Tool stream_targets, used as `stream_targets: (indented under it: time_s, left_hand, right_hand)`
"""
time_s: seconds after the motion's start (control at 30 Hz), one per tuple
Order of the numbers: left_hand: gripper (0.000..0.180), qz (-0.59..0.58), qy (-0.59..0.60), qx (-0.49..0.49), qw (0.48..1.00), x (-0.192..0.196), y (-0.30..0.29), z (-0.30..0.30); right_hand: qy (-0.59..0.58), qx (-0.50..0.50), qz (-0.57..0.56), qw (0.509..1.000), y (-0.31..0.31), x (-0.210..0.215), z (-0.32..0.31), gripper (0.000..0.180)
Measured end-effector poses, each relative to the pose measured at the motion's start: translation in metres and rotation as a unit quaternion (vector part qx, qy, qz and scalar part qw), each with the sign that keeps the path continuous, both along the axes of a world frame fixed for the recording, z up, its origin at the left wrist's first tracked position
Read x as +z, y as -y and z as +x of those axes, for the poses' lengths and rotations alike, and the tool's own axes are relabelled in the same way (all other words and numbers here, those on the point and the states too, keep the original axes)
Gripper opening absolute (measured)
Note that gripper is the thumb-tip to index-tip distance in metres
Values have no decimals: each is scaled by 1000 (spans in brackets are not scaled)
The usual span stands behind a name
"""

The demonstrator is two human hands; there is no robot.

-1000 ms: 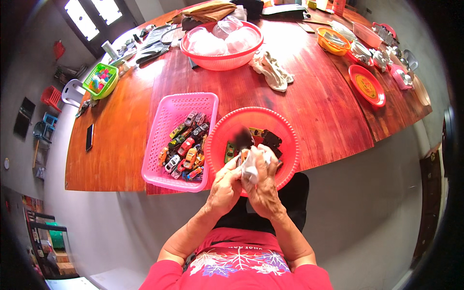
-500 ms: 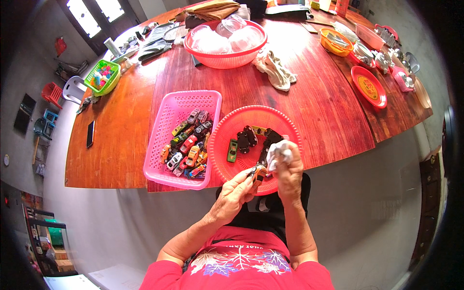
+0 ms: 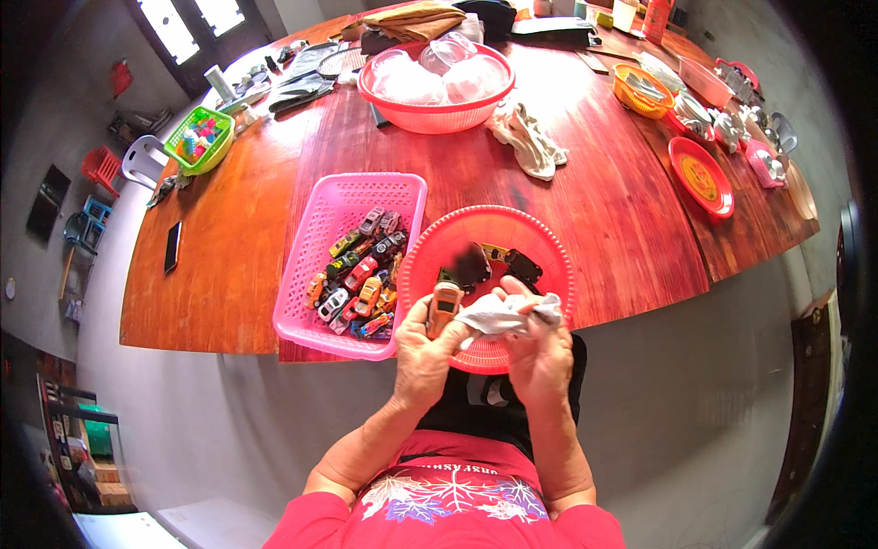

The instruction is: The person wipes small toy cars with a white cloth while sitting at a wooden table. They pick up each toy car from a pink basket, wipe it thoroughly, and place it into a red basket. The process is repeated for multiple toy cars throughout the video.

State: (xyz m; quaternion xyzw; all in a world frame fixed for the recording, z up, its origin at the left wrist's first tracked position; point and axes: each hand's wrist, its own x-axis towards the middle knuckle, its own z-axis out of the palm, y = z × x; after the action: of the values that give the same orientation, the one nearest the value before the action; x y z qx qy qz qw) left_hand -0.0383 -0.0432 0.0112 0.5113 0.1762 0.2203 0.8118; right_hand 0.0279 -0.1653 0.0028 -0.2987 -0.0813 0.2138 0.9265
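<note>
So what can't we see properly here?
In the head view:
Orange toy car: lower end covered by the left hand.
Round red basket: floor partly hidden by the white cloth and right hand.
Dark shape inside it: too blurred to name.
Green basket: its colourful pieces are too small to identify.

Left hand [image 3: 422, 361] at round red basket's [image 3: 555, 261] near-left rim, gripping orange toy car [image 3: 444, 306]; right hand [image 3: 540, 359] at its near-right rim, holding white cloth [image 3: 498, 316]. Dark toy cars [image 3: 524, 267] inside it, pink rectangular basket [image 3: 300, 311] of mixed toy cars [image 3: 362, 271] just left of it. Beige cloth [image 3: 530, 142] and red bowl [image 3: 439, 117] of clear plastic containers [image 3: 471, 78] beyond it.
</note>
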Motion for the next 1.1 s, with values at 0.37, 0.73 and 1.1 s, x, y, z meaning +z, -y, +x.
stream_targets:
  time_s: [0.37, 0.73, 1.1]
  left_hand:
    - [32, -165, 56, -59, 983, 1, -2, 0]
    - [40, -325, 136, -167, 921, -16, -8, -10]
    - [42, -252, 119, -220, 935, -22, 3, -15]
  right_hand:
    - [231, 17, -195, 953, 1, -5, -6, 26]
    - [446, -215, -326, 806, -11, 8, -12, 42]
    - [438, -207, -374, 791, -26, 4, 6, 44]
